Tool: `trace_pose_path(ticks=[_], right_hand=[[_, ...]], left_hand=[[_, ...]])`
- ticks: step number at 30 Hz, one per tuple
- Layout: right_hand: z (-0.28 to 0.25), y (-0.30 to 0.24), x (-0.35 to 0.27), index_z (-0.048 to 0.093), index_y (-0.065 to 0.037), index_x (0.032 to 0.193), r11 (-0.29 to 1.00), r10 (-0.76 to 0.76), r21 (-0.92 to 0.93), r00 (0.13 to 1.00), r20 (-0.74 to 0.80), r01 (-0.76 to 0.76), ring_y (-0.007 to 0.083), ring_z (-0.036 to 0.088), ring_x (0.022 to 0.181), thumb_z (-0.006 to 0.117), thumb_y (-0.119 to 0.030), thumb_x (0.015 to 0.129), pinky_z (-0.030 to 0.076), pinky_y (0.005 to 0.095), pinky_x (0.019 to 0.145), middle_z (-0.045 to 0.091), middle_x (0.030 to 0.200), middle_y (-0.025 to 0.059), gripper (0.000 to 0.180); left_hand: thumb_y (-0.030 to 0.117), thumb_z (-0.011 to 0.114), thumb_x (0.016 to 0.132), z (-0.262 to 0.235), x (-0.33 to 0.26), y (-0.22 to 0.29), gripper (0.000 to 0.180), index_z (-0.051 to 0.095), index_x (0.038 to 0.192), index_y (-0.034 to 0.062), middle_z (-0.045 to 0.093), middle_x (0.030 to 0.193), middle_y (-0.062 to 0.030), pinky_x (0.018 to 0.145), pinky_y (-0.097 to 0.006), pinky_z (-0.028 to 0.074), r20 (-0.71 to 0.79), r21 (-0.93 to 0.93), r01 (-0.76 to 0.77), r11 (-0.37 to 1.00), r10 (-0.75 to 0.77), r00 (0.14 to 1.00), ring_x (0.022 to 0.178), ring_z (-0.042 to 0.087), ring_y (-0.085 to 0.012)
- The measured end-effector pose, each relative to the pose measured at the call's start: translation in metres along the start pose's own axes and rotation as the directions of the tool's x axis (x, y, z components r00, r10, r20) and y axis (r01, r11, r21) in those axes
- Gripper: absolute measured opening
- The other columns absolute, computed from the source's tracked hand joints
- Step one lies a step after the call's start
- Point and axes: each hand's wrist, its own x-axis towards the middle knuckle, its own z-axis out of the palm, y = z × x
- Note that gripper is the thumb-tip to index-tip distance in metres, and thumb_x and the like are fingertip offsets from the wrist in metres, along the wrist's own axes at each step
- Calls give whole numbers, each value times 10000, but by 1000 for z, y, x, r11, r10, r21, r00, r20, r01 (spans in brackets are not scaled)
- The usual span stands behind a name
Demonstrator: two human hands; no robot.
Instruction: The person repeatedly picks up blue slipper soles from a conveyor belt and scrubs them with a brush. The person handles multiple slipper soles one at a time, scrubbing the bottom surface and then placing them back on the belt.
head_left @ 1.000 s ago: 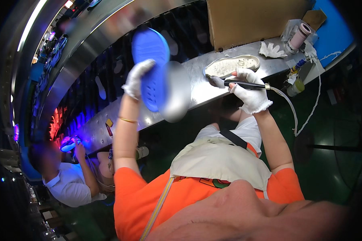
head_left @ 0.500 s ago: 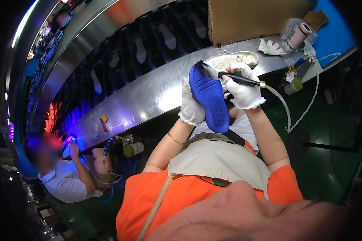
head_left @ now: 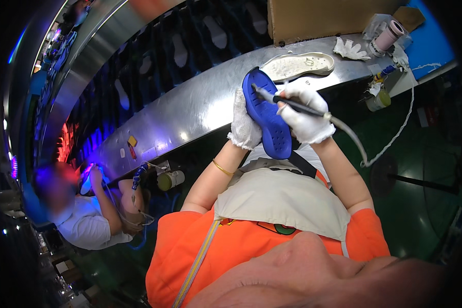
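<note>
A blue shoe sole (head_left: 277, 132) with a raised rim and round holes at its lower end is tilted upright in front of me. My left hand (head_left: 245, 123), in a white knit glove, is closed around its left edge. My right hand (head_left: 308, 118), gloved with bare fingertips, pinches a dark-handled brush (head_left: 297, 106) fed by a pale hose. The brush's light tip touches or nearly touches the inner face near the top of the sole. Just beyond, a cream shoe sole (head_left: 300, 65) lies on the metal ledge (head_left: 190, 115).
A dark conveyor (head_left: 190, 56) carrying several soles runs behind the ledge. At the right are a cardboard box (head_left: 328, 20), a white glove (head_left: 351, 49), a pink bottle (head_left: 386, 38) and a hanging jar (head_left: 379, 99). A co-worker (head_left: 87, 215) sits at the left.
The blue sole has turned, showing more of its inner face. My right hand and the brush have shifted slightly left and down, with the tip now lower inside the rim.
</note>
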Motion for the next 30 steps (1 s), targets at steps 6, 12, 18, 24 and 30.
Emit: trace_pose_path(ticks=[6, 12, 18, 24, 30], right_hand=[[6, -9, -13, 596, -10, 909, 978, 193, 68, 977, 85, -199, 100, 612, 767, 651, 22, 731, 508, 247, 693, 624, 865, 59, 189], [3, -7, -24, 581, -22, 861, 985, -118, -100, 971, 206, 140, 113, 596, 774, 653, 52, 707, 499, 241, 707, 590, 814, 55, 185], [-16, 6, -38, 574, -18, 888, 951, 258, 149, 960, 107, -272, 93, 591, 763, 629, 38, 779, 497, 237, 696, 625, 829, 50, 135], [0, 0, -37, 580, -27, 854, 995, 43, 87, 987, 157, -57, 77, 586, 729, 669, 37, 756, 498, 221, 634, 615, 863, 51, 148], [1, 7, -18, 596, -14, 865, 981, 121, 145, 989, 79, -132, 77, 579, 676, 664, 12, 769, 486, 213, 604, 622, 833, 61, 120]], left_hand=[[622, 355, 874, -7, -1, 18, 683, 493, 1236, 60, 568, 1174, -132, 944, -415, 443, -5, 26, 55, 998, -55, 998, 1041, 558, -262], [592, 374, 888, -10, -6, 25, 635, 524, 1194, 56, 591, 1137, -130, 918, -405, 462, -1, 4, 158, 987, -158, 987, 998, 581, -261], [742, 295, 794, -17, -36, 10, 871, 346, 1362, 83, 492, 1266, -132, 991, -397, 412, 243, 112, 303, 946, -322, 915, 1169, 479, -248], [794, 202, 759, -14, -25, 10, 944, 367, 1334, 63, 543, 1195, -155, 935, -372, 463, 142, 258, 188, 948, -229, 963, 1076, 549, -252], [845, 226, 701, -5, 4, 16, 1015, 399, 1301, 45, 551, 1183, -170, 859, -374, 512, 238, 45, -30, 999, 19, 971, 1002, 592, -267]])
